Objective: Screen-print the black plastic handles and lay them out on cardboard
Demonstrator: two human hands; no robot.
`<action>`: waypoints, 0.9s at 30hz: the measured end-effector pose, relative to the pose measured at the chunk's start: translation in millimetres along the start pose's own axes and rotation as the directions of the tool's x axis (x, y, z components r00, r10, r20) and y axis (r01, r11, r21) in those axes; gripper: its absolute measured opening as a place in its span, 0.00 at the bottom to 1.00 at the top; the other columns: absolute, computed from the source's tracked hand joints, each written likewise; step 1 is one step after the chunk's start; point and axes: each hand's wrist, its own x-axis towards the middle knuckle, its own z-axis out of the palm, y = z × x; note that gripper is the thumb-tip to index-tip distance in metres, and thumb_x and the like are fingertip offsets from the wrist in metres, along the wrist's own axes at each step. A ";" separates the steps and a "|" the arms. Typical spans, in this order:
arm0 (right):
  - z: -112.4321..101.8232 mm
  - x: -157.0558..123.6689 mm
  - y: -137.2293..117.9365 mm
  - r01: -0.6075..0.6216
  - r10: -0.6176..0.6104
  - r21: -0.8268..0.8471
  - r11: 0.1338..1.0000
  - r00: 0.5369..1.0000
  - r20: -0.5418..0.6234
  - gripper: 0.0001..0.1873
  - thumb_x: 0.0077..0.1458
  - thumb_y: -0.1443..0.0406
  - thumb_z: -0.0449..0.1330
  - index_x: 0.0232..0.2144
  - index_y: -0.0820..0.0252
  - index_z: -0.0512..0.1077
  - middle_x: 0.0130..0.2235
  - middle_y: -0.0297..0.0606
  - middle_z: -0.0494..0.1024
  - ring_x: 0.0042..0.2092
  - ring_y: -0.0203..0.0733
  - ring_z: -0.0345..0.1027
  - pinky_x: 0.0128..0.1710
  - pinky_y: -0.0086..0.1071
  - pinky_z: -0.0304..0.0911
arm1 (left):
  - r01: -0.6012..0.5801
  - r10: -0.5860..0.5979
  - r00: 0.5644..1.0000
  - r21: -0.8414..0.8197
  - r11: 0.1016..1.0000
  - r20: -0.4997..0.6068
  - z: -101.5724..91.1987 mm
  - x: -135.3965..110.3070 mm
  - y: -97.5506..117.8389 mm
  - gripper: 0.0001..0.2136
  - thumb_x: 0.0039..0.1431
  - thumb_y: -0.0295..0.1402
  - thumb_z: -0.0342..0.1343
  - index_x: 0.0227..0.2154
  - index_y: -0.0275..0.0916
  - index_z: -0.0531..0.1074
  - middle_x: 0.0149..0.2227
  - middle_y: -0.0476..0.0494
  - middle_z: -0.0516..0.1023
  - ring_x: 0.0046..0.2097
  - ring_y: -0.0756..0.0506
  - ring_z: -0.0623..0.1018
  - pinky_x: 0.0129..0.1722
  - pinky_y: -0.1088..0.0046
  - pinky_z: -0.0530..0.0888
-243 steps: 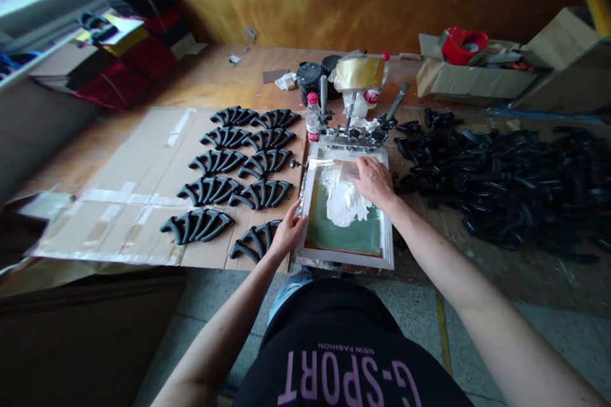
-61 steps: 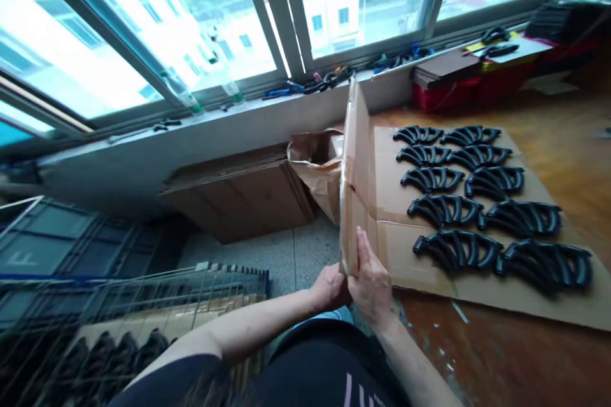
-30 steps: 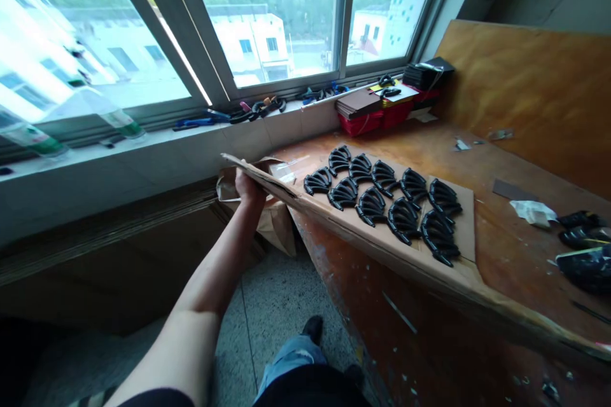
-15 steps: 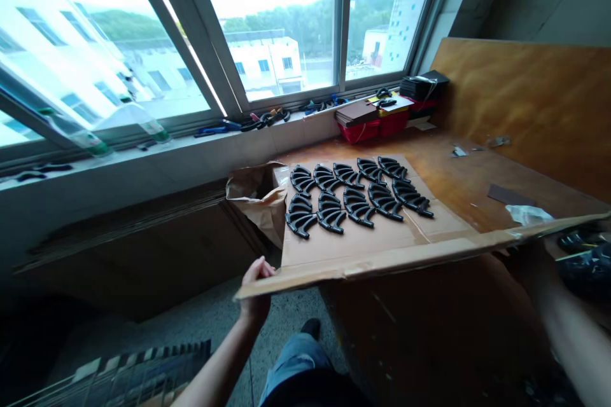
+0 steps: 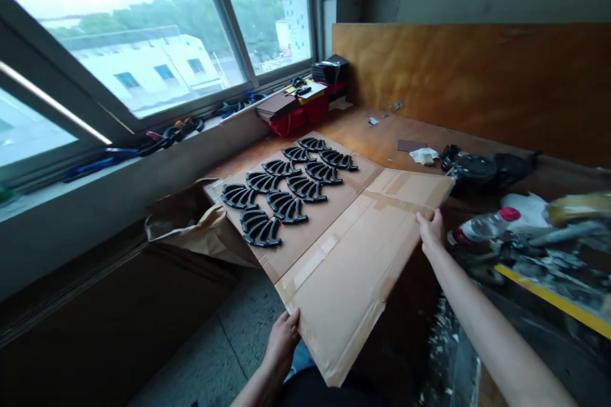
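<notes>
We see, at the upper left, a window [image 5: 143,57], its panes showing buildings and trees. An upright wooden board [image 5: 453,82] lines the back of the worktop [image 5: 353,119]. On the worktop lies a flat cardboard sheet [image 5: 329,229]; along its near side we note a cardboard panel [image 5: 353,267], marked with tape strips and reaching toward the wearer. We cannot tell whether the line between them is a fold or a joint. A brown paper bag [image 5: 207,229] sits beside the sheet's left end, and red boxes [image 5: 305,117] stand beneath the window. The hands are well apart, both clamped on the panel: the left hand [image 5: 282,338] at its left edge, thumb uppermost, the right hand [image 5: 432,232] at its right edge. Right of the latter we find a tilted red-capped bottle [image 5: 487,226]. Ten ribbed black parts [image 5: 287,206] rest on the sheet in two rows.
</notes>
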 end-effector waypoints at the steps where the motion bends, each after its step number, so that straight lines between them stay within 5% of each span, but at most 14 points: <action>1: -4.8 -14.4 3.8 -0.054 0.054 -0.015 0.998 0.998 0.007 0.37 0.48 0.55 0.59 0.59 0.65 0.64 0.57 0.52 0.70 0.59 0.56 0.63 0.58 0.47 0.60 | 0.029 -0.028 0.999 -0.005 1.000 0.032 0.2 1.7 -2.5 0.08 0.53 0.36 0.61 0.35 0.41 0.71 0.39 0.41 0.80 0.44 0.40 0.81 0.40 0.66 0.78; 3: -15.0 -42.6 6.5 -0.100 0.102 -0.023 0.995 0.991 0.081 0.37 0.45 0.57 0.62 0.58 0.62 0.65 0.60 0.51 0.68 0.61 0.56 0.60 0.61 0.48 0.56 | 0.045 -0.045 0.999 0.006 0.999 0.013 3.8 1.7 -6.9 0.11 0.49 0.32 0.65 0.35 0.42 0.71 0.39 0.44 0.81 0.40 0.43 0.82 0.36 0.70 0.78; 7: -42.6 -92.7 2.7 -0.038 0.011 0.087 0.995 0.956 0.294 0.33 0.46 0.56 0.62 0.56 0.57 0.69 0.65 0.46 0.61 0.66 0.54 0.53 0.62 0.49 0.55 | 0.020 -0.020 1.000 0.050 0.999 -0.008 22.7 -6.3 -19.7 0.18 0.46 0.29 0.68 0.40 0.41 0.69 0.45 0.42 0.79 0.42 0.45 0.81 0.34 0.73 0.77; 10: -77.8 -124.3 2.5 -0.039 -0.021 0.173 0.984 0.943 0.332 0.29 0.48 0.57 0.61 0.53 0.54 0.70 0.66 0.42 0.60 0.66 0.51 0.52 0.62 0.49 0.55 | -0.032 0.031 0.999 0.111 0.993 0.015 40.0 -14.1 -36.6 0.16 0.49 0.32 0.66 0.39 0.42 0.67 0.43 0.43 0.78 0.41 0.45 0.81 0.34 0.74 0.77; 18: -213.9 -209.0 40.8 -0.099 0.098 0.133 0.986 0.995 0.013 0.21 0.51 0.55 0.60 0.46 0.56 0.74 0.55 0.44 0.74 0.57 0.48 0.67 0.59 0.47 0.61 | 0.037 -0.058 0.992 0.178 0.983 0.113 60.9 -29.3 -93.9 0.16 0.45 0.34 0.66 0.31 0.45 0.62 0.39 0.42 0.79 0.51 0.38 0.78 0.45 0.66 0.79; 21: -257.9 -249.5 58.1 -0.186 0.196 0.072 0.980 0.966 -0.166 0.20 0.50 0.55 0.59 0.44 0.57 0.75 0.50 0.45 0.78 0.54 0.49 0.70 0.55 0.47 0.64 | 0.046 -0.101 0.974 0.259 0.965 0.202 60.2 -32.5 -103.6 0.14 0.44 0.36 0.63 0.31 0.46 0.64 0.42 0.40 0.78 0.57 0.35 0.74 0.50 0.65 0.78; 27: -323.7 -306.8 93.1 -0.307 0.290 0.023 0.951 0.869 -0.401 0.20 0.51 0.56 0.58 0.44 0.57 0.75 0.49 0.44 0.79 0.53 0.49 0.71 0.54 0.47 0.64 | -0.245 -0.031 0.921 0.638 0.730 0.389 59.4 -42.0 -96.6 0.25 0.37 0.38 0.60 0.44 0.57 0.74 0.38 0.50 0.80 0.55 0.34 0.75 0.49 0.62 0.78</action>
